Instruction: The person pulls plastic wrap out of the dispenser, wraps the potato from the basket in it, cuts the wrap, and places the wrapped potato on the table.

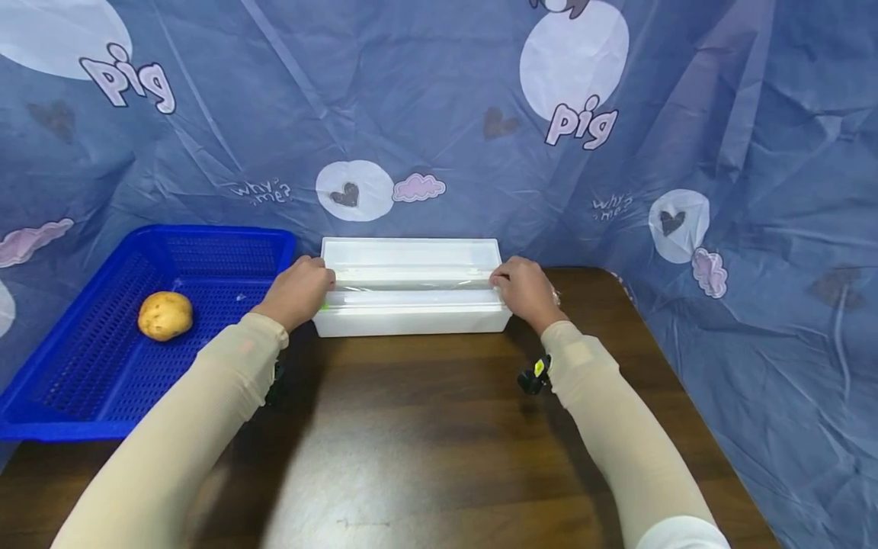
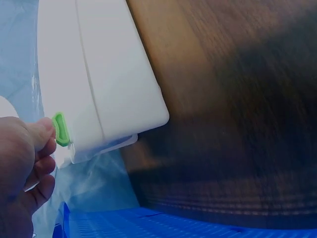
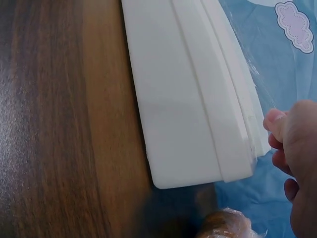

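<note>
Stretching between the two hands is a strip of thin, clear film [image 1: 411, 285], glossy and faintly creased, lying along the length of a white box [image 1: 411, 320]. The left hand [image 1: 297, 291] has its fingers curled and pinches the film's left end, its thumb and forefinger right beside a small, rounded green tab [image 2: 60, 130] at the box's corner. The right hand [image 1: 527, 293] pinches the opposite end between thumb and bent forefinger.

Long and smooth-walled, with softly rounded corners, the box sits at the back of the table [image 1: 411, 427], its shallow, trough-like lid [image 1: 411, 251] raised behind it. The table has dark brown wood grain and a sheen that catches the light near the front. Left of the box stands a blue plastic basket [image 1: 68, 432], rectangular, with perforated sides and base; a plump, yellowish potato [image 1: 165, 316] with blemished skin lies inside. Near the box's right end, the right wrist view shows part of a brownish lump [image 3: 228, 225] in crinkled clear wrapping. Behind everything hangs creased blue sheeting [image 1: 425, 91] printed with pale circles, hearts and pink clouds.
</note>
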`<state>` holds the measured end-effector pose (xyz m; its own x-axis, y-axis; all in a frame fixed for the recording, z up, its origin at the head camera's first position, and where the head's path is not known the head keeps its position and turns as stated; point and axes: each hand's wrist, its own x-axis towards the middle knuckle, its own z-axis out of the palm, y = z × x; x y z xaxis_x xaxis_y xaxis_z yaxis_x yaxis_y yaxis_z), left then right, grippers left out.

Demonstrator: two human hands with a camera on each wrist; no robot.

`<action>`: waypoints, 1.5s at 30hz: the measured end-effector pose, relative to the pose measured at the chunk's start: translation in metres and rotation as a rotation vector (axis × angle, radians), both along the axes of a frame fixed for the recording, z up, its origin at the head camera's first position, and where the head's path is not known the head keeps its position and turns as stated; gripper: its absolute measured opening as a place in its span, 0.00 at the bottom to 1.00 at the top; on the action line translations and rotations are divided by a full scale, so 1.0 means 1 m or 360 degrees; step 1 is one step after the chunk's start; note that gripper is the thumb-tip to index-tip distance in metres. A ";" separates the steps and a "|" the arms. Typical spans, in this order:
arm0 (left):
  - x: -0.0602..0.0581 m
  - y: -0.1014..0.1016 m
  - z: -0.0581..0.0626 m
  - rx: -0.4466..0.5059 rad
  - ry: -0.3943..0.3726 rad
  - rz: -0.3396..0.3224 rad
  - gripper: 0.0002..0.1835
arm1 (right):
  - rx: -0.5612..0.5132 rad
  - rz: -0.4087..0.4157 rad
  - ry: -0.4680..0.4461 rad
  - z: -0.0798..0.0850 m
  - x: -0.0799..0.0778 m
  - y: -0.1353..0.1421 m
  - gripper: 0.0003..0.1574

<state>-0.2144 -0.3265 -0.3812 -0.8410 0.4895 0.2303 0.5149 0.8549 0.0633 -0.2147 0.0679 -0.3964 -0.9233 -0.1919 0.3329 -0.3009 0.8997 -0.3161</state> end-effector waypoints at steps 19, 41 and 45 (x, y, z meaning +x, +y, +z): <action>-0.005 -0.006 0.008 0.0030 0.0013 0.0041 0.06 | -0.0012 -0.0123 -0.0016 0.012 -0.002 -0.002 0.10; -0.001 -0.009 0.035 0.0020 0.0155 0.0011 0.04 | -0.0047 -0.0107 0.0118 0.039 0.002 -0.002 0.08; -0.002 -0.010 0.040 0.0023 0.0167 -0.0006 0.05 | -0.0066 -0.0101 0.0138 0.044 0.003 -0.002 0.08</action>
<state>-0.2160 -0.3362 -0.3411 -0.8101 0.4885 0.3241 0.5225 0.8524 0.0212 -0.2116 0.0656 -0.3526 -0.9004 -0.1186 0.4187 -0.2718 0.9046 -0.3284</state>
